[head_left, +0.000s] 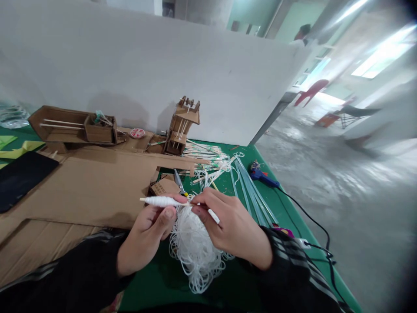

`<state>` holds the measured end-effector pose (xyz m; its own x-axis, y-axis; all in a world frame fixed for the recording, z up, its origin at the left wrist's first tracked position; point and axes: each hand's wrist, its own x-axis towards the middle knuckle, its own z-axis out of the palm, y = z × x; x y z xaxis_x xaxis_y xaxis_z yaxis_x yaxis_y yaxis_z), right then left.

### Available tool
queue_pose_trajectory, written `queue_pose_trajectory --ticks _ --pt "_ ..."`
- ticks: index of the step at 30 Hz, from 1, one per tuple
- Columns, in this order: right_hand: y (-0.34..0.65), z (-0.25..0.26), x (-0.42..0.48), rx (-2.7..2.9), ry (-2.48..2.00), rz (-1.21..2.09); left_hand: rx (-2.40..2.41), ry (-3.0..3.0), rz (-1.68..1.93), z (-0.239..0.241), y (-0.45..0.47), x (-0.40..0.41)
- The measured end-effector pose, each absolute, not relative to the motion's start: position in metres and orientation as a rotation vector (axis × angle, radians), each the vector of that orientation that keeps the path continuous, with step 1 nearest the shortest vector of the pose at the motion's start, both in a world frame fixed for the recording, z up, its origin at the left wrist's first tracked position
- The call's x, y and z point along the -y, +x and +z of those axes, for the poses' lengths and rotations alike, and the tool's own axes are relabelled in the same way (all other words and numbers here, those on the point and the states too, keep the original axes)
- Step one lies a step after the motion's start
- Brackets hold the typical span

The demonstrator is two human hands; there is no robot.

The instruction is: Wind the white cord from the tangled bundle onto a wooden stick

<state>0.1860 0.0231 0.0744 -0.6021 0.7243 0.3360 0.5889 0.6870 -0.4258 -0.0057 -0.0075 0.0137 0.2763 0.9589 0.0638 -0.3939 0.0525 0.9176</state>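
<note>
String-wrapped stick (160, 201): It is being held sideways in the fingers of both hands, with one bare end being pointed out to the left.
Left hand (148, 226): The fat white part is being gripped by the bent fingers and thumb, closed right up to it.
Right hand (230, 224): The thin other end is being pinched by the thumb and fingertips, nearly pressed together.
String pile (197, 252): A big loopy white heap is being seen right under the fingers, partly being hidden by them.
Scissors (177, 179): They are being seen just past the fingers, beside a small cardboard piece (166, 187).
Cardboard sheet (107, 182): A big brown piece is being spread out left of the fingers.
Thin sticks (206, 153): They are being heaped farther past the fingers, near a cardboard tower (184, 124).
Glue gun (263, 177): It is being rested right of the fingers, on the green table (285, 211).
</note>
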Motion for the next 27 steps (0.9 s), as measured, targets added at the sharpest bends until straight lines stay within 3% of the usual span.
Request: queue_pose_trajectory --ticks 27 --pt "0.1881 0.0733 -0.0248 2.417 -1.005 0.25 -0.739 1.04 1.188 0.0115 -0.0052 0.0061"
